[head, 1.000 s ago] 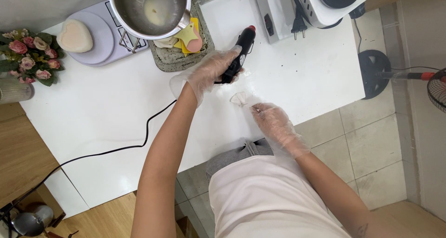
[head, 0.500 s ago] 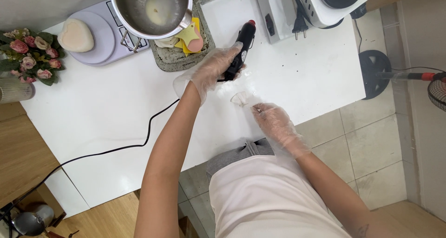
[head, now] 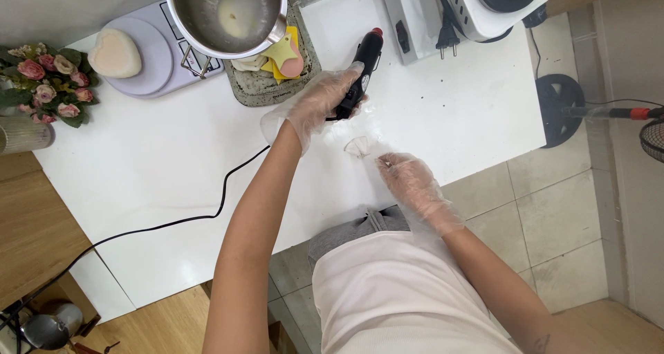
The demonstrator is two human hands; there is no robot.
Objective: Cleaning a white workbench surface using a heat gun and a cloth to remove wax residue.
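Observation:
My left hand (head: 319, 101), in a clear plastic glove, is closed around the grip of a black glue gun (head: 361, 66) with a red rear tip that rests on the white table (head: 159, 167). Its black cord (head: 207, 212) trails off to the lower left. My right hand (head: 408, 184), also gloved, pinches something very small at its fingertips beside a small clear glass cup (head: 358, 146) on the table. What the fingers pinch is too small to make out.
A steel pot (head: 225, 12) holding pale liquid hangs over a grey tray (head: 266, 84) with yellow and pink pieces. A scale (head: 155, 57) carries a heart-shaped cream block (head: 115, 52). Flowers (head: 48, 81) stand left, a white hot plate (head: 484, 1) top right, a fan base (head: 560, 98) on the floor.
My left hand has slid the glue gun slightly up and away from the glass cup. My right hand has stayed beside the cup.

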